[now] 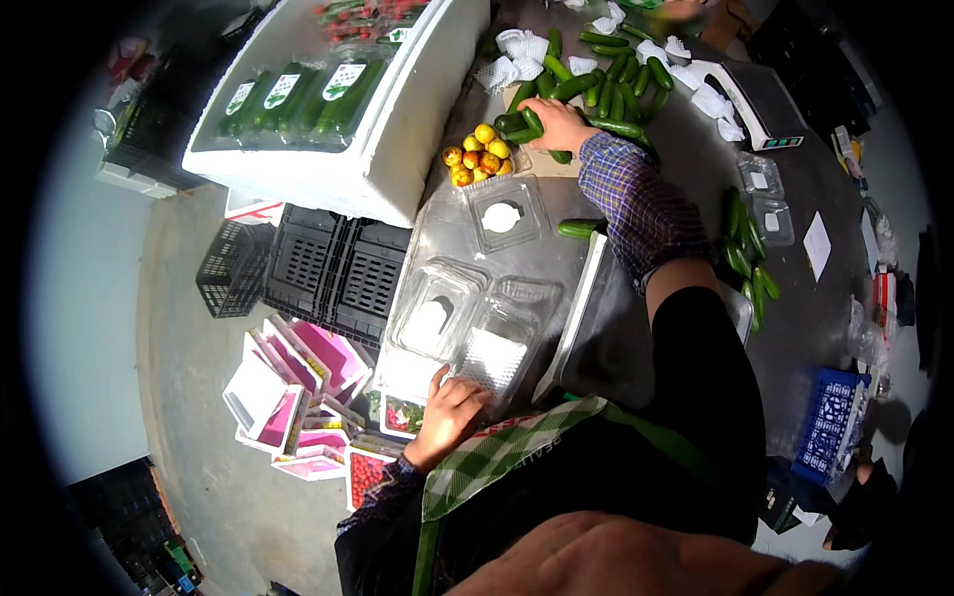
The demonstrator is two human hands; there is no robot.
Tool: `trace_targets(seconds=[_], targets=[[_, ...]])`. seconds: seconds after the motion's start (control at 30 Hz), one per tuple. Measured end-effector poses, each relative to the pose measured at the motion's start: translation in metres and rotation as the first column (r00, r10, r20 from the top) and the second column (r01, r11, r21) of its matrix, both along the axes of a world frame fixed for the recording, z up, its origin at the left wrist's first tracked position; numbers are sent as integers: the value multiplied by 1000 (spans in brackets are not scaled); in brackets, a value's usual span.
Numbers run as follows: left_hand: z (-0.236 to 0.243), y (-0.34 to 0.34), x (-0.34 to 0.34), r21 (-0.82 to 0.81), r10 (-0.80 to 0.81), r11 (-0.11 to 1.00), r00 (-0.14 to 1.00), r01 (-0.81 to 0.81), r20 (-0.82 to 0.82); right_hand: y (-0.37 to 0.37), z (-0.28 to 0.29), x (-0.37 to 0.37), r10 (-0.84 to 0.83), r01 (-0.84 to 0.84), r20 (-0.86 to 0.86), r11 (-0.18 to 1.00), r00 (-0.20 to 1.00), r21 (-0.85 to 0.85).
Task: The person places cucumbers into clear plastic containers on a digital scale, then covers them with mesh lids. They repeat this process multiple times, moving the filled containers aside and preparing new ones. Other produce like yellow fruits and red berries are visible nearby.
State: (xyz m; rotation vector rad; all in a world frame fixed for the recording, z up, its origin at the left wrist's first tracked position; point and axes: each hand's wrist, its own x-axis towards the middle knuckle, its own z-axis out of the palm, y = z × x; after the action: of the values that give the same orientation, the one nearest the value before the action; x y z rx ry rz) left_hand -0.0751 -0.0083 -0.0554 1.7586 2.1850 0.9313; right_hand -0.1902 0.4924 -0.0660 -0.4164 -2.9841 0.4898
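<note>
1. The right hand (555, 124) is closed over a couple of cucumbers (533, 122) on the far part of the metal desk (447, 223), near a cluster of small, round, yellow-and-red fruits (477, 157).
2. These cucumbers are dark green, glossy and slim, with rounded ends; the fingers cover part of them.
3. A loose heap of similar cucumbers (606, 97) lies just to the right, with white foam nets (711, 104) around it.
4. The right arm stretches well forward, back of the hand upward, the checked sleeve (636, 194) reaching the wrist.
5. The left hand (454, 412) sits low at the near edge, fingers bent beside a clear plastic clamshell (507, 318); whether it grips the rim, I cannot tell.
</note>
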Motion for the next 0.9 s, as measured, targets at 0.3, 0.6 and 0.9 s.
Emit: trace_targets(seconds=[0.3,0.6,0.9], targets=[[-10,6,-4,35,24,999,1000,-23,-17,3,4,-2,2,-9,241,1000,971,28],[-15,10,-1,61,76,995,997,-78,26,-12,-6,26,-51,56,154,998,987,-31],[-23,9,3,69,81,994,997,-81,-5,-7,-9,44,-83,72,-88,989,993,-127]])
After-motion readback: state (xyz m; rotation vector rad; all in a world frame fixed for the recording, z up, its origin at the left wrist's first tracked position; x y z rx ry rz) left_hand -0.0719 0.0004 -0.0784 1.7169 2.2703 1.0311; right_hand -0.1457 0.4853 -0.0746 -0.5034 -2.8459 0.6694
